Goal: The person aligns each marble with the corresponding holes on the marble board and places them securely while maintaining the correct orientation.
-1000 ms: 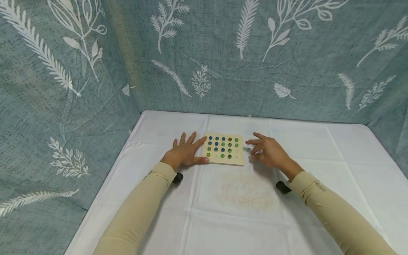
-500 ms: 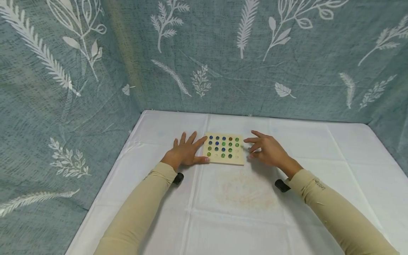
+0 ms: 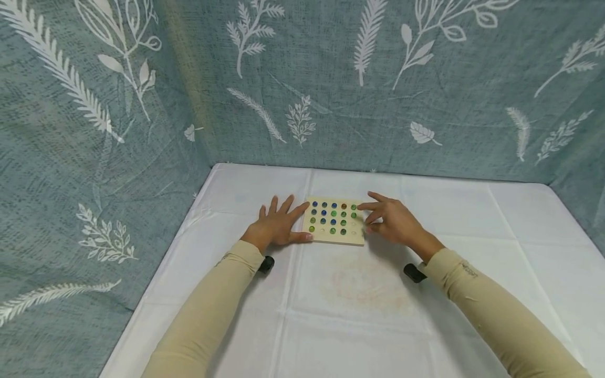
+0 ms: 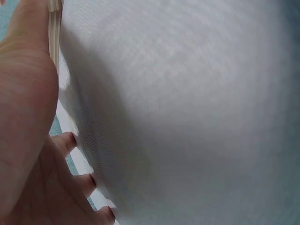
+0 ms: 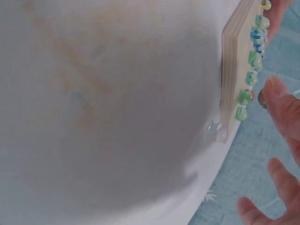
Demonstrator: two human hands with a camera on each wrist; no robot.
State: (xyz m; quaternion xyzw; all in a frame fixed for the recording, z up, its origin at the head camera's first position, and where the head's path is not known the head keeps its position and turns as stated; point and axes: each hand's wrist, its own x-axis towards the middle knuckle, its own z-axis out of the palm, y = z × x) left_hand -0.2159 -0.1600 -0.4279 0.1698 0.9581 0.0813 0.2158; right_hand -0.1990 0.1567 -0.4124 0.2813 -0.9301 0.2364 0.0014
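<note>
A square wooden board (image 3: 337, 241) with rows of round hollows lies on the table, most hollows filled with blue, green and amber glass marbles (image 3: 333, 213). My left hand (image 3: 271, 228) is spread flat at its left side, index fingertip and thumb on the board's edge. At the right side, my right hand (image 3: 396, 220) reaches over the edge with some fingers extended. In the right wrist view its thumb pinches a dark marble (image 5: 262, 99) just off the row of seated ones; the opposing fingertip is hidden. A clear marble (image 5: 213, 131) lies beside the board's edge.
A white cloth (image 3: 359, 325) with creases and a faint brownish stain covers the table. Behind and to the left hangs a teal curtain (image 3: 331, 121) with white leaf prints. A black wrist camera (image 3: 414, 273) sits under the right wrist.
My right hand has shifted slightly left, its fingertips now over the board's right edge. The left hand stays at the board's left side. The view has swung a little.
</note>
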